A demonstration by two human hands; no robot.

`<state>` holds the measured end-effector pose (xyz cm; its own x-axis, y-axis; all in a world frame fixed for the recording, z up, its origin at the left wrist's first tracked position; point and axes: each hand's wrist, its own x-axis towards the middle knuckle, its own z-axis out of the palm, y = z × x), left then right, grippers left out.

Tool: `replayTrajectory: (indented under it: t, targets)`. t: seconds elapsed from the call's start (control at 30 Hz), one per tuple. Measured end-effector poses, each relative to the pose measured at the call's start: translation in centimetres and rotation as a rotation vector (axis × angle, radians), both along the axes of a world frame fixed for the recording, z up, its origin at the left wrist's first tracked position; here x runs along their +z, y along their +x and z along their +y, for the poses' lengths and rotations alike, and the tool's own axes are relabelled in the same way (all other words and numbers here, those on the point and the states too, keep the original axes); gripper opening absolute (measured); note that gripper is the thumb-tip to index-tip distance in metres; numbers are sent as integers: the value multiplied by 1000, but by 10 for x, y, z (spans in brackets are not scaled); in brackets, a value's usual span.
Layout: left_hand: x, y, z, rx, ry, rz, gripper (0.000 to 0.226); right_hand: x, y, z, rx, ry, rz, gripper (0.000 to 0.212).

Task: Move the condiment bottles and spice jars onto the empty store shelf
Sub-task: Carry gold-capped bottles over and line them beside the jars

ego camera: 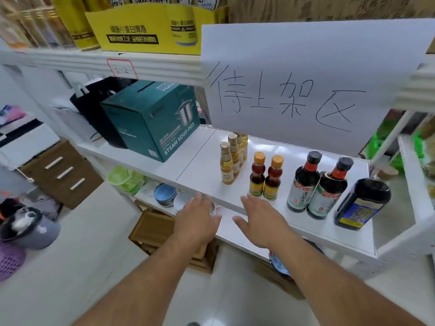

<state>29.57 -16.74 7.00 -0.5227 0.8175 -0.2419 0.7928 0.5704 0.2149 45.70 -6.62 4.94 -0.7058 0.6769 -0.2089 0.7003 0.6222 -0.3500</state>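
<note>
Both hands are reaching toward the front edge of the white laminate store shelf point(200, 161), fingers straight and spread, holding nothing. The left hand point(196, 220) is hovering just in front of the shelf lip, and the right hand point(257, 218) is hanging over the shelf's front strip, near the bottles but apart from them.

On the shelf, a row of slim golden-yellow glass bottles with gold caps point(231, 158) is running front to back. Just to its right, two small reddish-brown bottles with orange caps point(266, 176) are standing side by side, touching. Further right, two tall dark sauce bottles with black caps and red neck bands point(317, 184) are leaning close together, and a squat dark flask with a blue and yellow label point(362, 203) is standing near the shelf's right end.

A teal cardboard box printed with a steam soup pot point(150, 121) is sitting on the shelf's left part, and a white paper sign with handwritten characters point(294, 78) is hanging above the bottles.
</note>
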Motion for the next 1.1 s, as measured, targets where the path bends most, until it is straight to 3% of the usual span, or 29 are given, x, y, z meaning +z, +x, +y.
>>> replayTrajectory:
  t: [0.43,0.8,0.97,1.1]
  targets:
    - [-16,-142,71,-273,-14,-5,71,-10,-118,26,-346,30,3,73]
    - [-22,-188,109,-460,-60,-30,70,-15,-158,38,-566,58,-63,67]
    - [-24,-195,122,-493,-78,-26,69,-19,-169,58,-685,72,55,59]
    - [-25,-198,133,-510,-63,-13,67,-23,-180,76,-847,51,218,68]
